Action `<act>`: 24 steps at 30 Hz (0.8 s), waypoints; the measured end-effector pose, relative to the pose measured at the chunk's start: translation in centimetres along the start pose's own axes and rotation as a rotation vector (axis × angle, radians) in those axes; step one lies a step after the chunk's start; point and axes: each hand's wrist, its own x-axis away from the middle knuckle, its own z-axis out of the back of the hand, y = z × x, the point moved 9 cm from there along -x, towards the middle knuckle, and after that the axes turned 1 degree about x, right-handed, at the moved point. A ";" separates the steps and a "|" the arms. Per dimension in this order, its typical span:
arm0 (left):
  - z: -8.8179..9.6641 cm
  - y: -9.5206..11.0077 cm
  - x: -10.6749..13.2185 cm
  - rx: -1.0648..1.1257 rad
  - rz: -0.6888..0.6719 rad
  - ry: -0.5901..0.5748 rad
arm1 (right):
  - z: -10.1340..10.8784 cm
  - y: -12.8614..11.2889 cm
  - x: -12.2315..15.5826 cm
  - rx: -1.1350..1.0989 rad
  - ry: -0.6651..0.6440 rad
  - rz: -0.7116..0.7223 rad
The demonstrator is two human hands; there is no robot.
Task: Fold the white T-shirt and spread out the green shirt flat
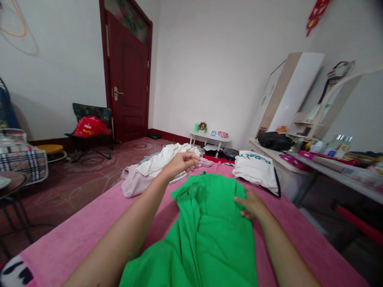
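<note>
A bright green T-shirt [221,231] lies partly folded and creased across the bed, running toward me. My left hand [183,162] hovers past the shirt's far left corner, in front of a pile of pale clothes [167,159]; its fingers are loosely bent and hold nothing. At the shirt's right edge, my right hand [250,204] touches the green cloth with its fingers apart. To the far right of the shirt sits a folded white garment [255,171] with printed letters and a dark edge.
Pink bedding [89,235] covers the bed. Along the right stands a dressing table [338,171] crowded with bottles and boxes. A low white table [208,136] is against the far wall. On the left are a folding chair [92,107] with a red bag [91,126] and a dark red door [128,75].
</note>
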 end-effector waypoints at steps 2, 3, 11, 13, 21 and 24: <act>-1.6 -1.8 -0.1 -0.254 -0.015 -0.007 | -1.0 1.0 -0.4 0.076 -0.029 -0.013; -2.6 -2.7 -0.1 -0.386 -0.035 -0.016 | -1.3 1.3 -0.5 0.112 -0.033 -0.015; -6.8 -10.7 1.9 -0.930 0.172 -0.063 | -1.8 1.8 -0.8 0.026 -0.001 0.032; -5.7 -11.0 1.9 -0.919 0.224 -0.010 | -1.6 2.3 -1.2 0.003 0.031 0.040; -2.2 -12.5 1.2 -0.511 0.355 0.145 | 0.0 3.8 -1.6 -0.352 0.179 -0.057; -3.3 -12.8 1.3 -0.074 0.395 0.193 | -1.8 2.9 -0.9 -0.693 -0.002 -0.094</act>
